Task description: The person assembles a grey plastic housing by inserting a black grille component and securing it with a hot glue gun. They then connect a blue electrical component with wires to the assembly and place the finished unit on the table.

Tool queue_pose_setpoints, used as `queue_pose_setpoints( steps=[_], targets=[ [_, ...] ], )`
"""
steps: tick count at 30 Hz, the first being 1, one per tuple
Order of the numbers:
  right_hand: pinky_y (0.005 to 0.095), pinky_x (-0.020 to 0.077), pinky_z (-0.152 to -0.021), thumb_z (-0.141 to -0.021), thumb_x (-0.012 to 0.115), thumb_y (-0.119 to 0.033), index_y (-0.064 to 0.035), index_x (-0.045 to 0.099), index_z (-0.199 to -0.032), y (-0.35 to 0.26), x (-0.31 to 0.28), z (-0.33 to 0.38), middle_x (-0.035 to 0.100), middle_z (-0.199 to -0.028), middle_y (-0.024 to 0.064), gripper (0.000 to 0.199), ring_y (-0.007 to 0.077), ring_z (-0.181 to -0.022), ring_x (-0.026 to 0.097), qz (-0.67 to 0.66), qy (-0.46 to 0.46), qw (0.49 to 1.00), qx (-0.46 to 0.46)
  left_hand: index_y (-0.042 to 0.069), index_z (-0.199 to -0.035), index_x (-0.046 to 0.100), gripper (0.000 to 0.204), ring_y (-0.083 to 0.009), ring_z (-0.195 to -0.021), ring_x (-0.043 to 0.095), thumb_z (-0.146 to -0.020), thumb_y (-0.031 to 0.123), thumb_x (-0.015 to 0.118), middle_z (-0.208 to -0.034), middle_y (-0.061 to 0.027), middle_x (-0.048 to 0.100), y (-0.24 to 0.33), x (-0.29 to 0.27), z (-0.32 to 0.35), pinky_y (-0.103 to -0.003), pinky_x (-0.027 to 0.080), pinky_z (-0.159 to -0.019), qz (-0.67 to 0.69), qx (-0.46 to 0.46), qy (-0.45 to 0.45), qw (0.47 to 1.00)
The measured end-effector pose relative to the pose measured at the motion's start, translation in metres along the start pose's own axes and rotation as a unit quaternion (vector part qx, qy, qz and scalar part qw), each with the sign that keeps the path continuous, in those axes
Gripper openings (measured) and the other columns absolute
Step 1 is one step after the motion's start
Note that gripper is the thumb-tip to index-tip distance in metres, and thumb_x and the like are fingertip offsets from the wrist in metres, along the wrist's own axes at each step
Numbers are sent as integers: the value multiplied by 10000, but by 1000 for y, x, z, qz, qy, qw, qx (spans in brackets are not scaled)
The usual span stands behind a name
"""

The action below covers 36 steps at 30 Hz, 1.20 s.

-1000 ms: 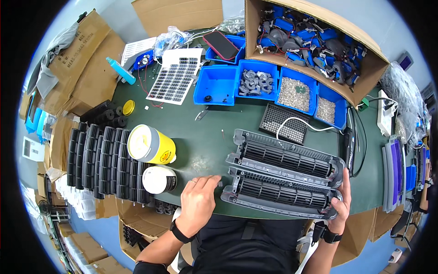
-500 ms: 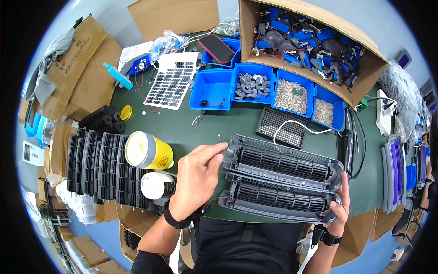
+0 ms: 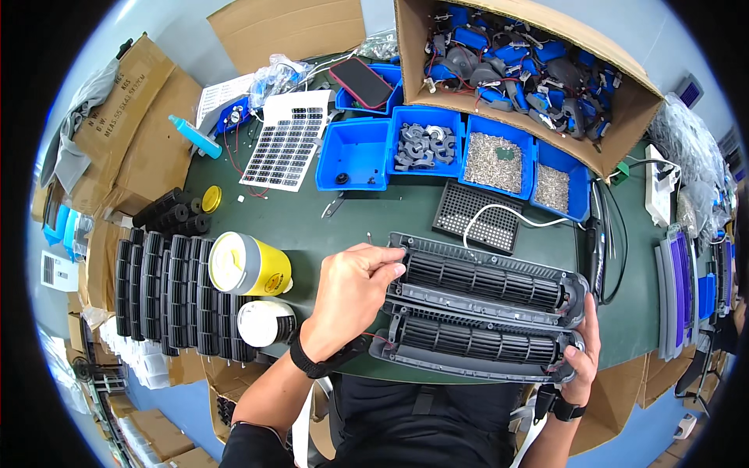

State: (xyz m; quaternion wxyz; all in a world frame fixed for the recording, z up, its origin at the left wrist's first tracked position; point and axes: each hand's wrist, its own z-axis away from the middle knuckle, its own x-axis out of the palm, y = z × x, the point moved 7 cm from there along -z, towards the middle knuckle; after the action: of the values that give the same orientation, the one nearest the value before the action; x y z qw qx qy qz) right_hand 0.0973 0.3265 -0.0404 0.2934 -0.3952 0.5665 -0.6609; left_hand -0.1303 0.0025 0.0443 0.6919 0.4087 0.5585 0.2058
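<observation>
Two long dark grey plastic fan housings (image 3: 484, 312) lie side by side in front of me, each with a black ribbed cross-flow fan roller (image 3: 480, 277) inside. My left hand (image 3: 355, 285) is at the left end of the farther housing. Its index finger and thumb are brought together there, the index fingertip touching the housing; anything between them is hidden. My right hand (image 3: 581, 351) grips the right ends of the housings, thumb on the nearer one and fingers along the outer side. A thin red wire (image 3: 376, 337) comes out of the nearer housing's left end.
Spare fan rollers (image 3: 183, 292) are lined up at the left, beside a yellow tub (image 3: 253, 265) and a white jar (image 3: 265, 321). Blue bins (image 3: 355, 156) hold screws and grey clips. Behind stands a carton (image 3: 538, 117) of motors. A perforated black tray (image 3: 476, 217) sits beyond the housings.
My left hand has moved slightly right, bringing its fingertips onto the farther housing's left end. My right hand keeps its grip. The view has shifted a little.
</observation>
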Motion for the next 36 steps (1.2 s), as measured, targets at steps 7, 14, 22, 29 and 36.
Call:
queue_pose_setpoints(
  steps=[7, 14, 22, 29, 36],
  targets=[
    [422, 385, -1191, -727, 741, -316, 73, 342, -1629, -8, 11, -1, 536, -1535, 260, 1060, 330, -1388, 559, -6, -1, 1000, 5, 24, -1052, 825, 169, -180, -795, 686, -885, 32, 801, -927, -103, 750, -18, 6, -8, -303, 521, -719, 27, 48, 10, 998],
    [384, 416, -1152, -723, 733, -287, 61, 364, -1625, -16, 14, -1, 616, -1450, 214, 1035, 287, -1291, 614, 0, -9, 1000, -6, 2, -1205, 745, 294, -393, -1026, 659, -941, 130, 753, -1130, -200, 686, 57, -22, 41, -440, 534, -914, -127, 153, -17, 980],
    [333, 459, -1070, -742, 713, -212, 30, 343, -1646, -14, 14, -1, 647, -1384, 189, 1006, 243, -1194, 640, -32, -39, 999, -1, 5, -1278, 662, 372, -391, -1253, 570, -916, 89, 652, -1279, -206, 632, 142, 31, 131, -520, 407, -1105, -192, 221, -83, 953],
    [263, 469, -956, -754, 682, -144, 8, 312, -1664, -19, 19, -2, 630, -1423, 175, 994, 168, -1085, 634, -11, -71, 997, 27, 29, -1335, 674, 473, -370, -1441, 514, -865, 60, 625, -1488, -197, 570, 189, 34, 168, -563, 283, -1259, -94, 327, -175, 924],
    [369, 331, -1224, -780, 678, -105, 50, 321, -1645, -19, 15, -4, 394, -1682, 188, 949, 267, -1483, 469, -12, -90, 996, -14, 19, -1252, 690, 387, -382, -1123, 616, -868, -19, 707, -1216, -173, 656, 104, 76, 64, -480, 466, -1034, -178, 251, -16, 951]
  ],
)
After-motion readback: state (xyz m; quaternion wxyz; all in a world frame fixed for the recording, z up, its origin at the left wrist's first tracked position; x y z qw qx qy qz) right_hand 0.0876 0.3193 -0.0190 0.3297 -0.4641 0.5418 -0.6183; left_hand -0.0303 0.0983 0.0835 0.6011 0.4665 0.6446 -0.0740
